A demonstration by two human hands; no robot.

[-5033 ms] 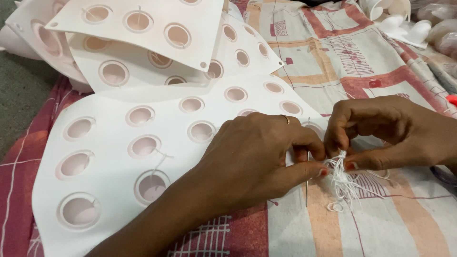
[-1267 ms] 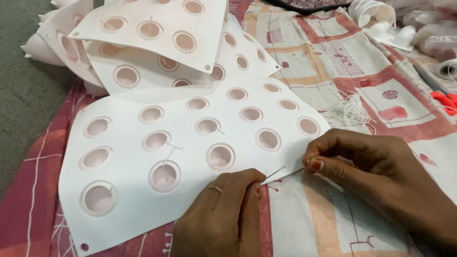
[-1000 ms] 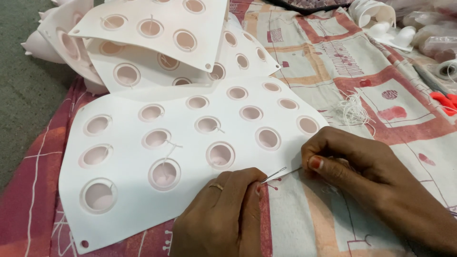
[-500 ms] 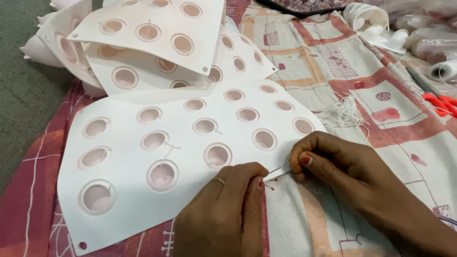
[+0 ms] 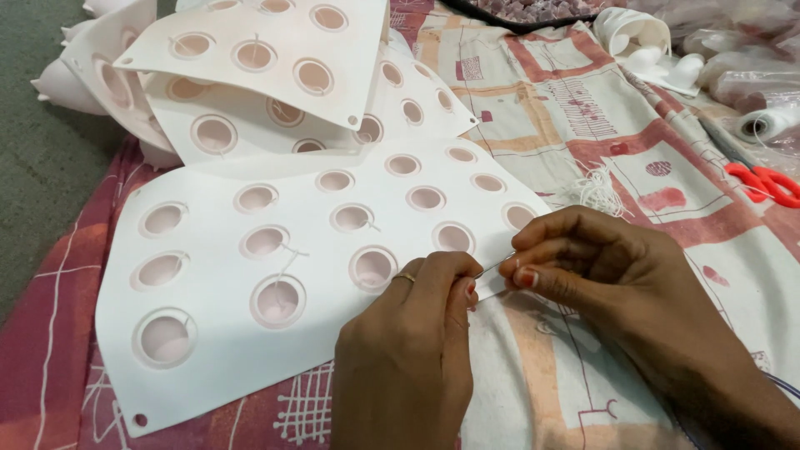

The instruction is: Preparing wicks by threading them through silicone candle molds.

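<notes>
At the far left a heap of curled white foam sheets with round recessed pockets (image 5: pixel 250 75) lies piled, several pockets already crossed by short threads, so that part of the work looks done. In front of it the large flat white foam sheet with round pockets (image 5: pixel 250 275) rests on the patterned red, cream and orange cloth (image 5: pixel 533 108); a few of its pockets show a thread, the rest look bare, so I judge most of this sheet is left to do. The foam is smooth and matte, with stiff, slightly lifted edges.

At the sheet's near right edge the left hand (image 5: pixel 408 358) is closed, its fingertips pinched on the thin metal needle (image 5: pixel 493 266). The right hand (image 5: pixel 600 267) meets it, fingers curled shut and nipping the needle's other end.

Further right lie a loose tuft of white thread (image 5: pixel 596 190), red-handled scissors (image 5: pixel 767 182) and a white thread spool (image 5: pixel 762 125).
</notes>
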